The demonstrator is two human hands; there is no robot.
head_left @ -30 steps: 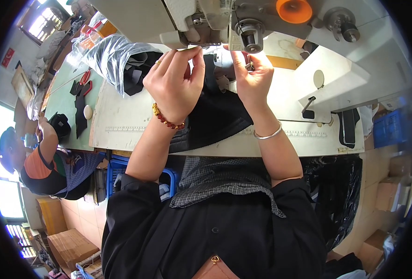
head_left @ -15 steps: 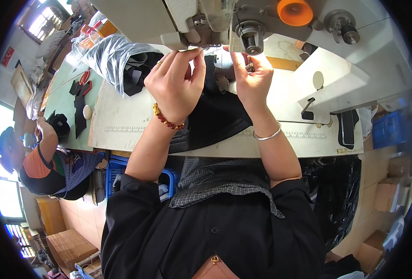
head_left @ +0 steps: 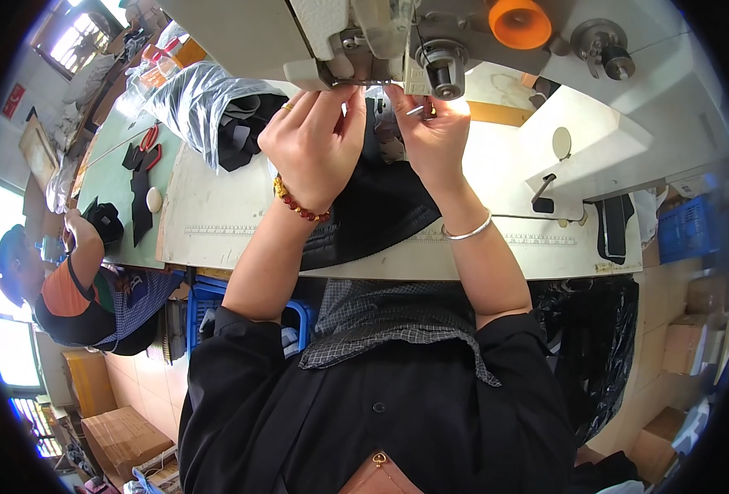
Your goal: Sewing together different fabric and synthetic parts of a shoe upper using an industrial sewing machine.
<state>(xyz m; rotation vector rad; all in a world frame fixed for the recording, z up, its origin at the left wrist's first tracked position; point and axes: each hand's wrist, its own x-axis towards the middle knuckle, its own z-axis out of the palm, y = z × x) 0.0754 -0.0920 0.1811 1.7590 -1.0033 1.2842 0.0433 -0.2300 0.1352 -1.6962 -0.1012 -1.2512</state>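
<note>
Both hands are raised under the head of a sewing machine (head_left: 352, 49), close to its needle area. My left hand (head_left: 315, 144) is closed in a pinch just below the needle area; whatever its fingertips hold is too small to make out. In my right hand (head_left: 437, 140) is a small shiny metal tool (head_left: 415, 110), mostly hidden by the fingers, so its kind does not show. The right thumb and finger reach up beside the needle area. Black fabric (head_left: 385, 214) with stitched lines lies under and between my wrists, running up toward the machine.
A clear plastic bag (head_left: 204, 103) of dark pieces lies left on the white machine table (head_left: 216, 202). Red-handled scissors (head_left: 150, 148) rest on the green table (head_left: 105, 185), where a co-worker (head_left: 85, 288) sits. A blue crate (head_left: 303, 325) stands below. An orange thread cone holder (head_left: 519, 23) sits above right.
My right hand has moved left, closer to the needle area and my left hand, turning the metal tool in its fingers. The left hand has shifted only slightly; the black fabric stays nearly in place.
</note>
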